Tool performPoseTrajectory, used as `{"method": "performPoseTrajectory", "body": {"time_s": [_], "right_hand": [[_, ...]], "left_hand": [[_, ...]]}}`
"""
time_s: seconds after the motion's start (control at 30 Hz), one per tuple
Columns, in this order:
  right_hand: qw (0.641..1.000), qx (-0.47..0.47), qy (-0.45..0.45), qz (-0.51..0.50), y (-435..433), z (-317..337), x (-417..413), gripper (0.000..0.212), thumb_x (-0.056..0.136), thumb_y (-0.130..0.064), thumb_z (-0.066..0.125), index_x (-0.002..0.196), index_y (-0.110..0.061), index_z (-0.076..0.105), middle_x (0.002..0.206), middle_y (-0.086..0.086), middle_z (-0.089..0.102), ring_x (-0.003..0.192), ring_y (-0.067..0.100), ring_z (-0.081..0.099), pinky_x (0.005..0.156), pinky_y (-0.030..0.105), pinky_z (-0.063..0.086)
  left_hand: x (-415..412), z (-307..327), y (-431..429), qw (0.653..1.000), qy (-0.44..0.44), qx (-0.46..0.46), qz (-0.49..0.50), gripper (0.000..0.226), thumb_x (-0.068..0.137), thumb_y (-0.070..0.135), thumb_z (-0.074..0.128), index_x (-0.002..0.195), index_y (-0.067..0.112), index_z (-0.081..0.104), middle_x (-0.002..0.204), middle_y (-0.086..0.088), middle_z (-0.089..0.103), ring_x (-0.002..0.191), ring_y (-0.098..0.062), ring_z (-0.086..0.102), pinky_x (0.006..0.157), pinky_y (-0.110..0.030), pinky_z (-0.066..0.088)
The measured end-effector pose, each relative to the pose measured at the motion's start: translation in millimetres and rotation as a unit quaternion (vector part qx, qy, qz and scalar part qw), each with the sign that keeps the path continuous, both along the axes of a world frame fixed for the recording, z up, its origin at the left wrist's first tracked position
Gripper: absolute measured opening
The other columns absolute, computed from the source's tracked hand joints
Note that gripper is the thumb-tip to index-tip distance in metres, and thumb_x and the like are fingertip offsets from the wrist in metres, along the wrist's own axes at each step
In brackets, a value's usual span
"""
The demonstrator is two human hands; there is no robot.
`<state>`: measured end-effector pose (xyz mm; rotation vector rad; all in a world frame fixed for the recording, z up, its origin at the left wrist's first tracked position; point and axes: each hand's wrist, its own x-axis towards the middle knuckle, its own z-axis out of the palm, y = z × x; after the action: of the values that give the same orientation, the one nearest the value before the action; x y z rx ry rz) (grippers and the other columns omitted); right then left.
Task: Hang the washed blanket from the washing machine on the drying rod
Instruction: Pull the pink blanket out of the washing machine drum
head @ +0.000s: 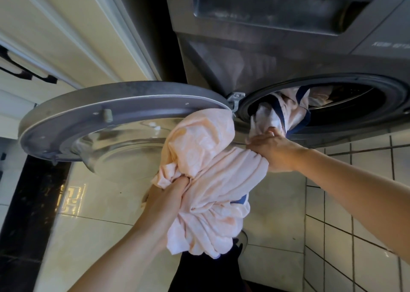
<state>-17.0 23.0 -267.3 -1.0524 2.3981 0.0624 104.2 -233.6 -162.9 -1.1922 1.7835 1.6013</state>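
Note:
A pale pink blanket with dark blue trim trails out of the drum opening of the grey washing machine. A big bunched part hangs in front of the machine. My left hand grips the bunch from below, fingers buried in the folds. At the lower left of the drum mouth, my right hand grips the blanket where it leaves the machine. More of the blanket stays inside the drum.
The round machine door stands swung open to the left, just behind the hanging bunch. Cream cabinet fronts with a black handle fill the upper left. Glossy floor tiles lie below, small white tiles at right.

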Motion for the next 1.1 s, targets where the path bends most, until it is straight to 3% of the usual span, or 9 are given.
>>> {"method": "performPoseTrajectory", "body": {"time_s": [0.1, 0.17, 0.3, 0.5, 0.7, 0.83, 0.93, 1.03, 1.1], "right_hand": [[0.998, -0.007, 0.043, -0.043, 18.1, 5.7, 19.3, 0.04, 0.069, -0.032, 0.066, 0.102, -0.017, 0.05, 0.072, 0.001, 0.067, 0.06, 0.026, 0.063, 0.071, 0.038, 0.051], [0.992, -0.011, 0.038, -0.12, 25.8, 22.5, 27.9, 0.059, 0.064, -0.031, 0.075, 0.106, -0.013, 0.037, 0.061, 0.003, 0.063, 0.048, 0.026, 0.06, 0.056, 0.034, 0.054], [0.971, -0.011, 0.017, -0.238, 21.8, 74.9, 49.1, 0.06, 0.079, -0.041, 0.063, 0.118, -0.017, 0.025, 0.078, -0.004, 0.058, 0.073, 0.022, 0.064, 0.073, 0.041, 0.055], [0.943, -0.054, -0.108, -0.312, -2.0, 135.4, 78.9, 0.057, 0.078, -0.038, 0.064, 0.114, -0.025, 0.021, 0.102, -0.01, 0.055, 0.1, 0.014, 0.057, 0.101, 0.036, 0.035], [0.944, -0.104, -0.055, -0.308, -36.5, 148.2, 111.2, 0.051, 0.071, -0.024, 0.052, 0.113, -0.028, 0.023, 0.103, -0.009, 0.039, 0.084, 0.014, 0.04, 0.083, 0.035, 0.032], [0.943, -0.208, 0.045, -0.257, -52.6, 134.0, 122.9, 0.044, 0.064, -0.027, 0.037, 0.108, -0.021, 0.045, 0.089, -0.007, 0.047, 0.069, 0.018, 0.05, 0.063, 0.035, 0.042], [0.937, -0.247, 0.018, -0.245, -57.2, 126.9, 122.0, 0.042, 0.069, -0.029, 0.037, 0.108, -0.024, 0.049, 0.093, -0.009, 0.049, 0.07, 0.017, 0.051, 0.061, 0.035, 0.044], [0.912, -0.298, -0.043, -0.278, -61.4, 123.8, 115.2, 0.04, 0.074, -0.04, 0.041, 0.112, -0.029, 0.049, 0.101, -0.012, 0.055, 0.079, 0.018, 0.055, 0.066, 0.041, 0.047], [0.899, -0.317, -0.059, -0.296, -62.5, 123.2, 110.6, 0.043, 0.073, -0.048, 0.044, 0.113, -0.034, 0.049, 0.106, -0.015, 0.057, 0.087, 0.018, 0.055, 0.073, 0.043, 0.044]], "left_hand": [[1.2, -1.4, -1.6, 1.0, -0.004, 0.004, 0.006, 0.006, 0.088, 0.023, 0.061, 0.089, 0.024, 0.067, 0.087, -0.004, 0.073, 0.077, -0.018, 0.07, 0.068, -0.032, 0.054], [2.0, -1.9, -0.1, 1.0, 0.0, 0.0, 0.011, 0.007, 0.086, 0.021, 0.062, 0.088, 0.022, 0.068, 0.088, -0.006, 0.073, 0.08, -0.022, 0.069, 0.07, -0.033, 0.053], [2.2, 2.4, 11.5, 0.999, 0.033, -0.035, 0.005, 0.005, 0.085, 0.015, 0.062, 0.085, 0.018, 0.066, 0.076, -0.004, 0.069, 0.074, -0.021, 0.067, 0.059, -0.028, 0.048], [5.2, -5.8, 34.8, 0.993, 0.068, -0.073, -0.059, 0.02, 0.072, 0.031, 0.059, 0.091, 0.036, 0.064, 0.098, 0.001, 0.066, 0.096, -0.022, 0.062, 0.081, -0.042, 0.055], [2.3, -0.2, 60.4, 0.989, 0.062, -0.109, -0.074, 0.018, 0.081, 0.031, 0.051, 0.093, 0.043, 0.06, 0.125, 0.003, 0.054, 0.124, -0.03, 0.04, 0.097, -0.047, 0.043], [-0.2, -1.9, 67.4, 0.995, 0.072, -0.067, 0.002, 0.015, 0.079, 0.022, 0.058, 0.083, 0.035, 0.064, 0.099, -0.015, 0.062, 0.101, -0.04, 0.054, 0.082, -0.05, 0.046], [1.5, -1.8, 64.4, 0.999, 0.019, -0.002, 0.051, 0.004, 0.069, 0.024, 0.059, 0.07, 0.026, 0.056, 0.065, -0.006, 0.049, 0.075, -0.031, 0.05, 0.066, -0.04, 0.042], [5.1, -3.6, 58.7, 0.994, 0.005, 0.031, 0.1, 0.027, 0.086, 0.005, 0.055, 0.063, 0.018, 0.055, 0.056, -0.004, 0.05, 0.058, -0.021, 0.05, 0.059, -0.031, 0.04], [6.6, -1.7, 56.4, 0.988, 0.022, 0.082, 0.131, 0.007, 0.089, 0.011, 0.059, 0.082, 0.009, 0.059, 0.068, -0.012, 0.056, 0.059, -0.019, 0.053, 0.061, -0.029, 0.043]]}}
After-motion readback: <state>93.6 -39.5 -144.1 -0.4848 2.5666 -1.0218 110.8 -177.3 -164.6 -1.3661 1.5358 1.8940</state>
